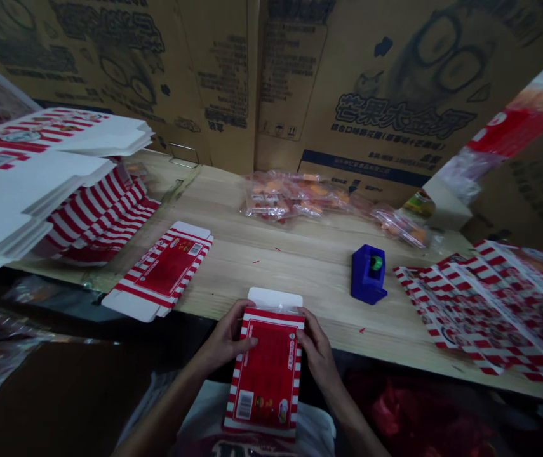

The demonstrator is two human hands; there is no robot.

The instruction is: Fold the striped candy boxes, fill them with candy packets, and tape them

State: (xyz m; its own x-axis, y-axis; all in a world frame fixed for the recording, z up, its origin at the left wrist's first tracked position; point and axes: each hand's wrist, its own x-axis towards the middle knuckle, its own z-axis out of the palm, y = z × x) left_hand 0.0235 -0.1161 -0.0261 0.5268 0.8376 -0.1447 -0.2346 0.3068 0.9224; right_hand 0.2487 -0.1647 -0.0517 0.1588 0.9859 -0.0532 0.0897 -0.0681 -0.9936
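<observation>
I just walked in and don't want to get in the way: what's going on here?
A person's left hand and right hand hold a red-and-white striped box by its sides, its white flap sticking out at the far end. A similar carton lies to the left on the table. A blue tape dispenser stands to the right; clear packets lie farther back.

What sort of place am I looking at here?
Likely a packing workstation, judging by the large printed cartons, the stacked red-and-white packaging and the blue tape dispenser.
</observation>
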